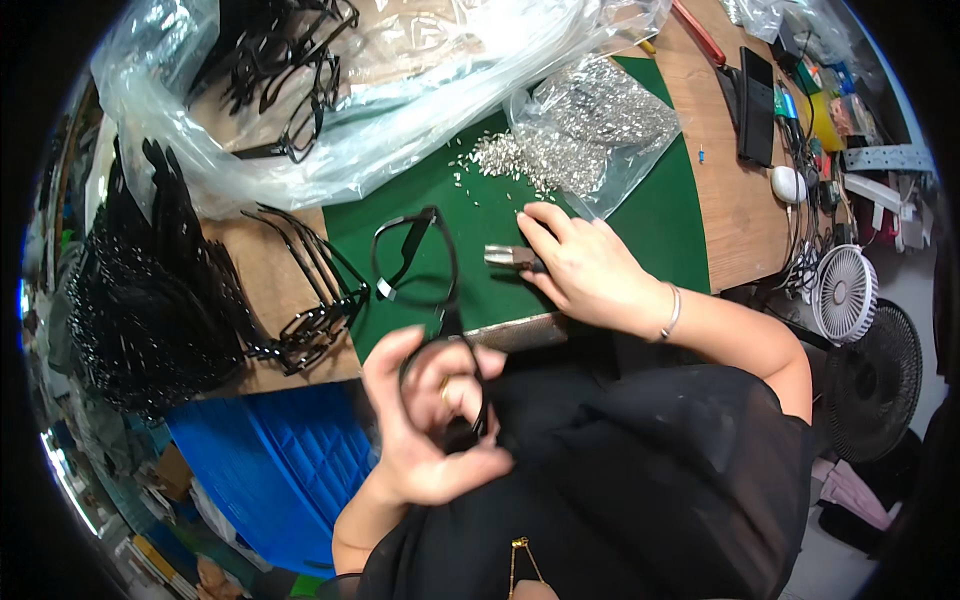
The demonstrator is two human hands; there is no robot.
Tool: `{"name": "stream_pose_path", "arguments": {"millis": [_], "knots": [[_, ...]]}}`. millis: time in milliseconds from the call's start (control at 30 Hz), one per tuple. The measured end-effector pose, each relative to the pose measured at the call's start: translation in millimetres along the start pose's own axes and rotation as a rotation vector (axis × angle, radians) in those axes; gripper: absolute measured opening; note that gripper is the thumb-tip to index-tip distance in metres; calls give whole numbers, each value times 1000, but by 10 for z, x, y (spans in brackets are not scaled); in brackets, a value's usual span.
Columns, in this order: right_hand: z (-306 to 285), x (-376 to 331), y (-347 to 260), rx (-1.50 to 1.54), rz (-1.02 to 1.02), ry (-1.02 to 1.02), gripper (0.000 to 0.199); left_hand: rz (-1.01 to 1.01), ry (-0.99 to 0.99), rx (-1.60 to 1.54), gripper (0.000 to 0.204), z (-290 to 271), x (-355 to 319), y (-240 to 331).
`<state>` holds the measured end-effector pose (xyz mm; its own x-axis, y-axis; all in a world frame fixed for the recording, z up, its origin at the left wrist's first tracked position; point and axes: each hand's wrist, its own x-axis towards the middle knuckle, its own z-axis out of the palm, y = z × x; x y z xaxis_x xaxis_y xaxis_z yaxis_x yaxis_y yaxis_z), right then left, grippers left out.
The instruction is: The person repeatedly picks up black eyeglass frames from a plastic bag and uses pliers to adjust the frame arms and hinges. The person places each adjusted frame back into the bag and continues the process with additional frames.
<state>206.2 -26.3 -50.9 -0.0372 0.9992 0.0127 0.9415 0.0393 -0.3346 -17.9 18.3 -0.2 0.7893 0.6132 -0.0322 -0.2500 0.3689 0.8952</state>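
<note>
Left hand (pixel 425 415): half curled, thumb and fingers around the near lens rim of black glasses (pixel 450 318). Motion blur there, so exact finger contacts can't be read. Glasses extend across the tabletop (pixel 745 235) near edge, left of its middle; far lens is over the green mat (pixel 660 235), near lens back toward the person's body. Small white tag (pixel 386 290) on the far lens side.

Right hand (pixel 592 265): closed round pliers (pixel 515 258), over the mat, in from the near edge. Metal nose points left toward the glasses, well apart from them. Can't tell if the nose is parted.

Mat, farther from the near edge: loose pile of silver bits (pixel 505 158), just beside a clear bag (pixel 610 125) full of more.

Tabletop left side: row of black frames (pixel 320 325) near the near left corner, big dark heap (pixel 150 300) at the left edge. Large plastic sheet (pixel 420 130) toward the far edge, more frames around it.

Tabletop right side: phone (pixel 757 105), white mouse (pixel 788 184) near the right edge. White fan (pixel 845 293) past that edge. Blue crate (pixel 270 470) below the near edge, left.
</note>
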Motion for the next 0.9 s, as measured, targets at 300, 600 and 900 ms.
{"name": "stream_pose_path", "arguments": {"millis": [300, 600, 900], "knots": [[-66, 242, 211, 237, 220, -25, 12, -287, 96, 6, 100, 131, -164, -180], [86, 227, 198, 132, 203, 1, 16, -588, 82, -236, 25, 114, -136, 3], [219, 177, 104, -13, 143, 126, 17, -405, 140, 93, 32, 237, -50, -114]]}}
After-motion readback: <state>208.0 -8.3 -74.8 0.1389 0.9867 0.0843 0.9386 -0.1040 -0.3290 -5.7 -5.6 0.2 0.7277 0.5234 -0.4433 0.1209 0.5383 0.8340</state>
